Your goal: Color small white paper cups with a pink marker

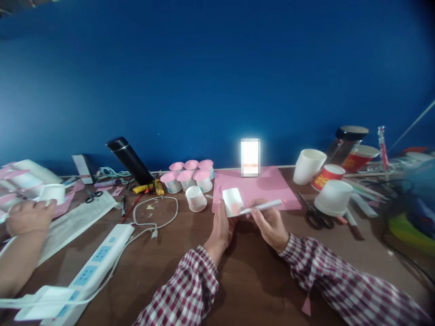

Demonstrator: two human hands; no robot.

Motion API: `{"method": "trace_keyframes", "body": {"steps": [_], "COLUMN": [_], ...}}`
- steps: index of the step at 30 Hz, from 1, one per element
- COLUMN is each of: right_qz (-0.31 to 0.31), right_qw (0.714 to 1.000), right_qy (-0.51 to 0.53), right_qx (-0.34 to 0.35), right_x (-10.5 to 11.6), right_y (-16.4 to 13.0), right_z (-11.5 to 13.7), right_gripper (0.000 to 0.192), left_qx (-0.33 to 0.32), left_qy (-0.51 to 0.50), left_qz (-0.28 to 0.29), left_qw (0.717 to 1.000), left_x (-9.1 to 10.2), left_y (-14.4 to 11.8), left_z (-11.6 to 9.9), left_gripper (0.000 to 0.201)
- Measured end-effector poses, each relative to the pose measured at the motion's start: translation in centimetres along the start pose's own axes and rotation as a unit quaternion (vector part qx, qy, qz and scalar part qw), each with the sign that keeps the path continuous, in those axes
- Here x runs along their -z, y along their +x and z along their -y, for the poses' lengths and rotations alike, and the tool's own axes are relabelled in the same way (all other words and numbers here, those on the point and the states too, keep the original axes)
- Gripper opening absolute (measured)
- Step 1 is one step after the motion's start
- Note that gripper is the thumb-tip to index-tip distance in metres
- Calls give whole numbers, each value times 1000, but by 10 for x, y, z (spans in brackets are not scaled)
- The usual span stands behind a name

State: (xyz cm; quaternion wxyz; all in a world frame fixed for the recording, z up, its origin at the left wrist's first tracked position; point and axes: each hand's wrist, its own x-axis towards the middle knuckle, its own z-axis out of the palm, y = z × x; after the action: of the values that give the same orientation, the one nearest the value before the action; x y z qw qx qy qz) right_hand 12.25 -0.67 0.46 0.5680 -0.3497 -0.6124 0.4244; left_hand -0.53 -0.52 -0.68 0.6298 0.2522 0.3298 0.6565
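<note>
Checked sleeves lead to both hands: the left hand [220, 226] grips a paper cup [233, 202] on its side, the right hand [270, 224] pinches a marker [263, 207] against it. Faint pink shows on the cup, which is mostly white. Beyond it lie pink paper [272, 183] and pink-topped cups [188, 175].

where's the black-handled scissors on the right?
In the head view, the black-handled scissors lie flat on the table, right of the pink paper sheet and just left of an upturned white cup.
</note>
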Motion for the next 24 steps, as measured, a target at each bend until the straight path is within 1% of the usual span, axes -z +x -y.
{"method": "trace_keyframes", "body": {"steps": [2, 5, 8, 11, 14, 16, 19, 21, 24], "right_qz": [-9, -12, -5, -10, -19, -13, -3, -9, -22], "right_qw": [1000, 1000, 999, 999, 999, 999, 998, 997, 997], "right_qy": [2, 8, 26, 41, 44, 45, 52, 56, 57], "right_qx": [-2, -7, -25, -34, -25, -27, -44, -51, -49], "right_x": [0, 0, -1, -1, -1, -1, -1, -1, -1], "right_y": [1, 2, 3, 3, 4, 4, 3, 3, 3], "right_z": [1, 3, 3, 3, 5, 4, 2, 1, 3], "right_gripper": [22, 25, 28, 29, 28, 29, 32, 33, 32], "left_qx": [4, 11, 18, 16, 13, 15, 22, 27, 30], "left_qy": [-5, -22, -27, -29, -26, -24, -31, -37, -36], "left_qz": [2, -19, -38, -39, -25, -23, -40, -50, -51], "left_qw": [1000, 1000, 999, 999, 999, 999, 998, 998, 998], "left_x": [-1, -3, -4, -3, -2, -1, -1, -2, -2], "left_y": [-1, -2, -2, -2, -2, -2, -1, -1, -1], "left_z": [-1, -2, -3, -2, -2, -1, -1, -2, -2], "left_gripper": [48, 44, 44, 45, 48, 47, 44, 43, 43]}}
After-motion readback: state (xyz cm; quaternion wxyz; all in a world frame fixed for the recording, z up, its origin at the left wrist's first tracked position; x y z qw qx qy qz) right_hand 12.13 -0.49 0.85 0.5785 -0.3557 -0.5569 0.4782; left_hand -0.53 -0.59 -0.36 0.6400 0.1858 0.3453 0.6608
